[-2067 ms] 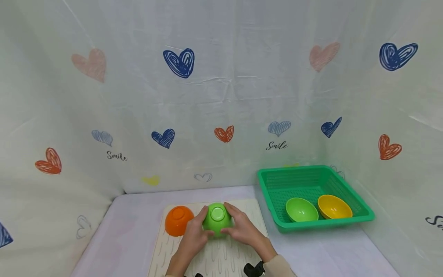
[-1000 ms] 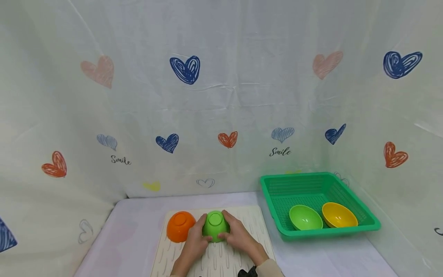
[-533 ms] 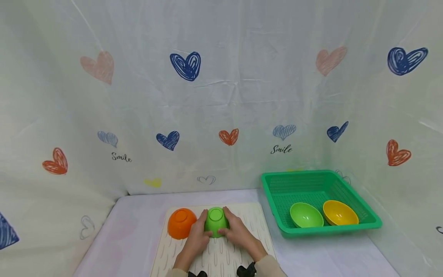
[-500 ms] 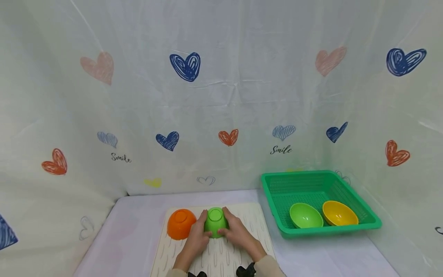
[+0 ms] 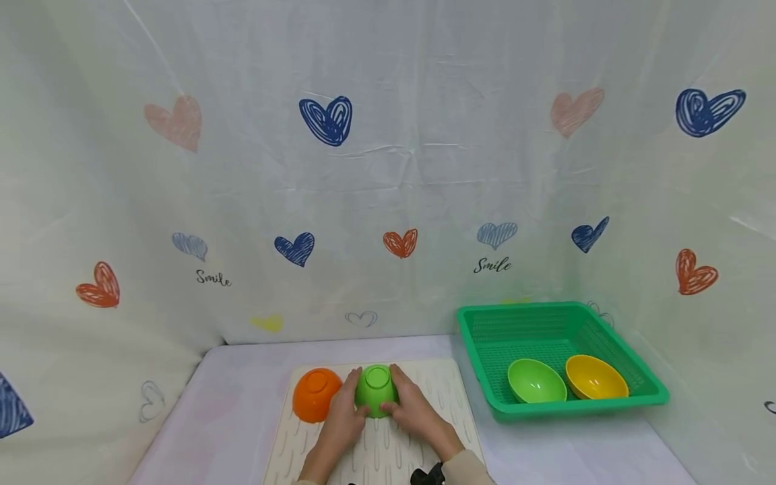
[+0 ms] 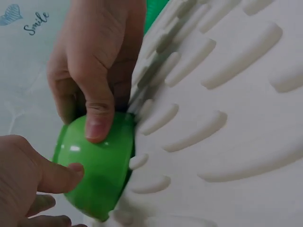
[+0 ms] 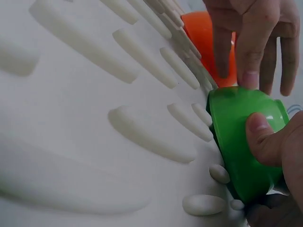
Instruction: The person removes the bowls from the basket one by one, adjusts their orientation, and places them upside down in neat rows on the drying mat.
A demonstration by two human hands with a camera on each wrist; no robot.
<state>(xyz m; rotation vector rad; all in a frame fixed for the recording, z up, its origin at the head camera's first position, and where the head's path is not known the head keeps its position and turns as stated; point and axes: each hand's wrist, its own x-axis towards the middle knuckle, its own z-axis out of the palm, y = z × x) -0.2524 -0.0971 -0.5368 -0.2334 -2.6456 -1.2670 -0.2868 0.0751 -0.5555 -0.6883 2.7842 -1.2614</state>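
An upside-down light-green bowl (image 5: 376, 391) sits on the cream ridged mat (image 5: 388, 458), its foot ring facing up. My left hand (image 5: 342, 424) grips its left side and my right hand (image 5: 418, 411) its right, with both thumbs at the near wall. In the left wrist view the bowl (image 6: 106, 175) has its rim right at the mat, and my left thumb (image 6: 61, 176) presses its wall. From the right wrist view, my right thumb (image 7: 262, 137) lies against the bowl (image 7: 232, 137). An inverted orange bowl (image 5: 314, 397) stands beside my left hand.
At the right stands a green plastic basket (image 5: 509, 408) holding an upright green bowl (image 5: 536, 382) and an upright yellow bowl (image 5: 597, 378). A white cloth covers the table (image 5: 242, 384). Behind it hangs a curtain (image 5: 339, 195) printed with hearts.
Both hands have brought the inverted green bowl down to the mat and a little left, closer to the orange bowl. Over the last half second they hardly move. The head view has shifted slightly.
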